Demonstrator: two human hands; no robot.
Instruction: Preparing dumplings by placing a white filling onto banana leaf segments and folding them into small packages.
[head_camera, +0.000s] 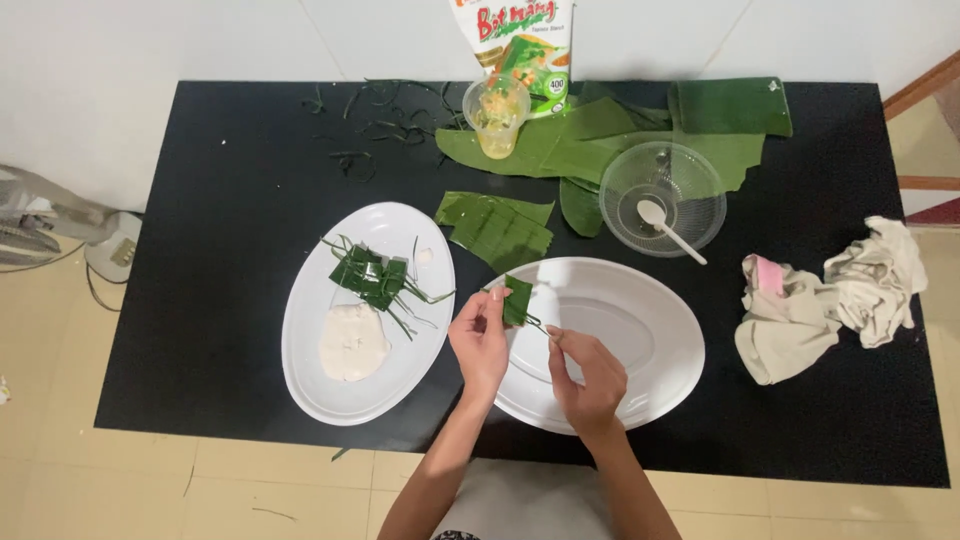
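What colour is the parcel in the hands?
Dark green, a folded leaf parcel; seen in the head view.

- Tabletop (220, 250): black.
- Left white oval plate (320, 380): holds tied leaf parcels (368, 276) and white dough (352, 342).
- Clear bowl (690, 180): contains a white spoon (668, 229).
- Plastic cup (496, 116): stands on banana leaves (590, 135).
- Crumpled cloth (835, 295): at right edge.

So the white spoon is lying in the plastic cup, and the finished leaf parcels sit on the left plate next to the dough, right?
Not quite. The head view shows the white spoon lying in the clear bowl, not the plastic cup. The leaf parcels do sit on the left plate next to the dough.
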